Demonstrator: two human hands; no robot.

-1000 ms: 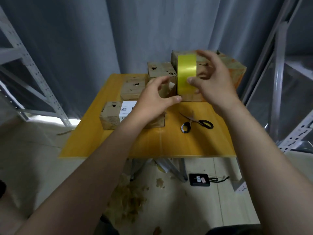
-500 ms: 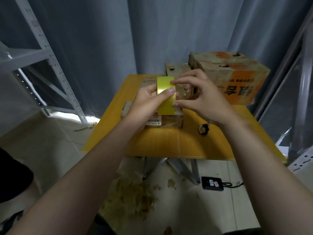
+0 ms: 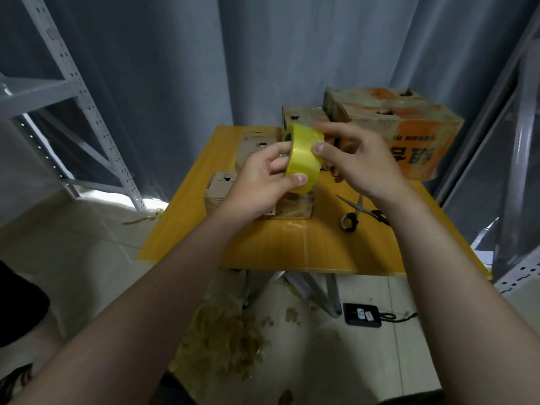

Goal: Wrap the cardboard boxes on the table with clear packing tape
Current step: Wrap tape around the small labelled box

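Observation:
A yellowish roll of packing tape (image 3: 305, 154) hangs above the yellow table (image 3: 292, 247), held between both hands. My left hand (image 3: 263, 182) grips it from the left, thumb on its outer face and fingers at the core. My right hand (image 3: 359, 162) pinches its upper right edge with thumb and fingers. Several cardboard boxes stand on the table: a small one (image 3: 220, 190) partly under my left hand, another (image 3: 254, 143) behind it, one (image 3: 301, 116) at the back, and a large orange-printed box (image 3: 409, 133) at the back right.
Scissors (image 3: 358, 213) lie on the table right of the small box. Grey metal shelving (image 3: 73, 92) stands at the left and a frame (image 3: 523, 147) at the right, with a grey curtain behind. On the floor lie tape scraps (image 3: 228, 343) and a black device (image 3: 362, 314).
The roll has turned from face-on to a slanted view showing its core. My left thumb has slid to the lower face, and my right hand has shifted to the upper right edge.

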